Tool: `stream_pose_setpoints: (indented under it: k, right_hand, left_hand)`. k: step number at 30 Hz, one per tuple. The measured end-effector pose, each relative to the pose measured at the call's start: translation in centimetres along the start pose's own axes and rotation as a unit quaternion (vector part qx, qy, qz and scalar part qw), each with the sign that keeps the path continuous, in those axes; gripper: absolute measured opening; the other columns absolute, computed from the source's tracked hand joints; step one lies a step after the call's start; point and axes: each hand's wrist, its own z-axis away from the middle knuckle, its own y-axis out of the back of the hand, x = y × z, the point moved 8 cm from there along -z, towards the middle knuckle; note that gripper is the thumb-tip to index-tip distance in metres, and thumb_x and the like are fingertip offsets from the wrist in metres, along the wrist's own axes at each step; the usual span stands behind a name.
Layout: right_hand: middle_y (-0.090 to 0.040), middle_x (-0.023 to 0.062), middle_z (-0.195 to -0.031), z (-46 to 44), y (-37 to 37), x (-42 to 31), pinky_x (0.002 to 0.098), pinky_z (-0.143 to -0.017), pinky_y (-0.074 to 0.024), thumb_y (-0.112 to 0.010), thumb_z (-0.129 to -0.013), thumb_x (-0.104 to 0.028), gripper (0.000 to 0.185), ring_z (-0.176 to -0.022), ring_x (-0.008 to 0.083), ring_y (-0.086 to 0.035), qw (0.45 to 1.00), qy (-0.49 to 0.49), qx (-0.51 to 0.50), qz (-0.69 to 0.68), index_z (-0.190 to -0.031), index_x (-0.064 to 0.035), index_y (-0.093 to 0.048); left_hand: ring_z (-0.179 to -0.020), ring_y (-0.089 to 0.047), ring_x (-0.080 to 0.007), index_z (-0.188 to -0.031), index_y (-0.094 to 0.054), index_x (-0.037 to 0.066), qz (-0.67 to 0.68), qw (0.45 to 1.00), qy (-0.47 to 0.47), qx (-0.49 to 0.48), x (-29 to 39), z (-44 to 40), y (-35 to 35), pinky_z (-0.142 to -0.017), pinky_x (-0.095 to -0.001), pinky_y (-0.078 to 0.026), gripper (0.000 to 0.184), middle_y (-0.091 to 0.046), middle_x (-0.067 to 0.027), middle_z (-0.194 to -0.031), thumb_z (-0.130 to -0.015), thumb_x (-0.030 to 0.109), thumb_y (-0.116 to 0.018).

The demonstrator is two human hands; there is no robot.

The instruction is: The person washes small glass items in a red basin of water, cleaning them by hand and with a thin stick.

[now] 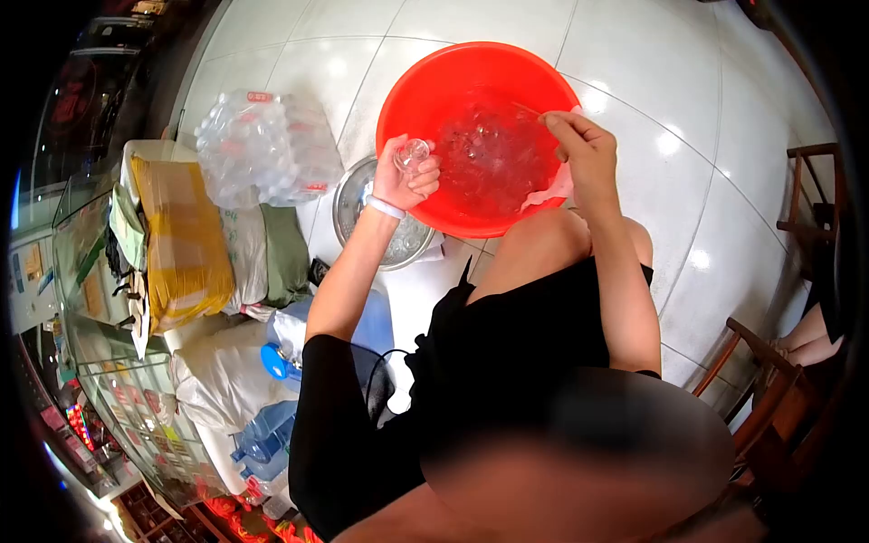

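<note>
My left hand (pixel 404 181) is wrapped round a small clear glass (pixel 413 154), over the left rim of a big red basin (pixel 412 100). Inside the basin, several clear glasses (pixel 489 149) lie in water. My right hand (pixel 584 149) is raised above the basin's right side, thumb and fingers pinched on what looks like a thin stick (pixel 527 109); its kind is too small to make out. A pink cloth (pixel 552 188) hangs at the basin's right rim, partly behind that hand. Below my left hand stands a round metal bowl (pixel 340 213) with clear glassware in it.
To the left sit a plastic-wrapped pack of bottles (pixel 262 149), a yellow taped box (pixel 187 244), sacks (pixel 240 249) and large blue water jugs (pixel 367 326). White tiles (pixel 652 54) cover the floor. Wooden chairs (pixel 765 398) and another person's leg (pixel 806 339) are at right.
</note>
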Motion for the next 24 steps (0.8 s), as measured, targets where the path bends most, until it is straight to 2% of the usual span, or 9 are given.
stream_pose_setpoints:
  k: [3,4,12,15,17,18,19,23,24]
  right_hand:
    - [-0.061,0.0023,-0.075,-0.5,-0.1,0.3,0.0202,-0.048,-0.031,-0.06,-0.078,-0.011,0.015,-0.051,0.0045,-0.036,1.0,-0.012,-0.008,-0.013,-0.086,0.0016,-0.064]
    - [-0.052,-0.0029,-0.061,-0.4,-0.2,0.1,0.0176,-0.044,-0.0277,-0.06,-0.078,-0.012,0.015,-0.049,0.0029,-0.036,1.0,-0.001,0.003,-0.009,-0.084,0.0007,-0.065]
    - [-0.054,-0.0024,-0.063,-0.1,-0.3,-0.1,0.0178,-0.045,-0.0292,-0.06,-0.078,-0.011,0.013,-0.051,0.003,-0.037,1.0,-0.005,-0.007,-0.006,-0.084,0.0,-0.065]
    - [-0.054,-0.0027,-0.063,-0.1,-0.4,0.0,0.0177,-0.046,-0.0293,-0.06,-0.078,-0.011,0.013,-0.051,0.003,-0.037,1.0,-0.005,-0.01,-0.002,-0.083,-0.0003,-0.065]
    - [-0.054,-0.0029,-0.063,-0.3,-0.9,-0.3,0.0177,-0.046,-0.0292,-0.06,-0.078,-0.01,0.013,-0.051,0.003,-0.037,1.0,0.009,-0.02,0.0,-0.083,-0.0003,-0.065]
    - [-0.055,-0.0026,-0.064,-0.2,-0.8,-0.2,0.0176,-0.047,-0.0294,-0.06,-0.078,-0.01,0.013,-0.052,0.003,-0.037,1.0,-0.004,-0.018,0.004,-0.083,-0.0002,-0.065]
    - [-0.056,-0.0022,-0.065,0.1,-0.6,0.0,0.0175,-0.047,-0.0297,-0.059,-0.078,-0.01,0.013,-0.052,0.003,-0.037,1.0,-0.019,-0.012,0.008,-0.083,0.0,-0.065]
    - [-0.058,-0.0012,-0.068,0.0,-0.5,-0.1,0.0174,-0.05,-0.0337,-0.059,-0.078,-0.01,0.013,-0.055,0.0036,-0.042,0.999,-0.016,-0.017,0.024,-0.084,0.0005,-0.065]
    - [-0.059,0.0,-0.071,0.0,-0.7,-0.1,0.0184,-0.051,-0.0335,-0.059,-0.078,-0.011,0.014,-0.056,0.0047,-0.041,0.999,-0.017,-0.028,0.026,-0.084,0.0006,-0.065]
  left_hand:
    - [-0.039,-0.029,-0.0094,-0.085,-0.057,0.007,-0.076,0.996,0.037,0.028,-1.6,0.6,-1.1,-0.038,-0.0218,-0.023,0.036,-0.044,-0.0044,-0.06,-0.082,0.039,-0.043]
    - [-0.039,-0.03,-0.0094,-0.086,-0.057,0.007,-0.094,0.994,-0.004,0.055,-1.3,0.5,-0.1,-0.038,-0.0216,-0.024,0.036,-0.045,-0.0043,-0.061,-0.082,0.04,-0.043]
    - [-0.044,-0.034,-0.0093,-0.093,-0.056,0.006,-0.359,0.919,-0.083,0.138,0.8,1.4,-3.3,-0.04,-0.0207,-0.025,0.037,-0.042,-0.0032,-0.062,-0.082,0.038,-0.042]
    - [-0.045,-0.033,-0.0089,-0.097,-0.053,0.006,-0.308,0.941,-0.128,0.053,0.5,1.0,-5.0,-0.041,-0.0202,-0.026,0.035,-0.04,-0.002,-0.061,-0.083,0.035,-0.043]
    - [-0.045,-0.033,-0.0092,-0.099,-0.052,0.005,-0.058,0.995,0.067,-0.038,-3.3,-1.4,-2.0,-0.041,-0.0205,-0.027,0.036,-0.04,-0.0021,-0.062,-0.083,0.035,-0.043]
    - [-0.045,-0.033,-0.0102,-0.101,-0.051,0.004,-0.028,0.992,0.093,-0.077,-4.1,-1.5,-2.4,-0.041,-0.0217,-0.027,0.04,-0.04,-0.0027,-0.063,-0.082,0.037,-0.041]
    - [-0.045,-0.033,-0.0102,-0.101,-0.051,0.004,-0.029,0.992,0.098,-0.078,-4.6,-1.6,-2.1,-0.041,-0.0217,-0.027,0.04,-0.04,-0.0027,-0.063,-0.082,0.037,-0.041]
    - [-0.042,-0.031,-0.0111,-0.103,-0.051,0.003,-0.254,0.959,-0.037,0.123,-3.0,-0.8,-1.4,-0.04,-0.0232,-0.026,0.045,-0.041,-0.0036,-0.064,-0.082,0.041,-0.038]
    - [-0.041,-0.029,-0.011,-0.102,-0.051,0.004,-0.121,0.992,0.023,0.008,-4.3,-1.3,-2.5,-0.039,-0.0235,-0.025,0.045,-0.04,-0.0037,-0.064,-0.082,0.042,-0.038]
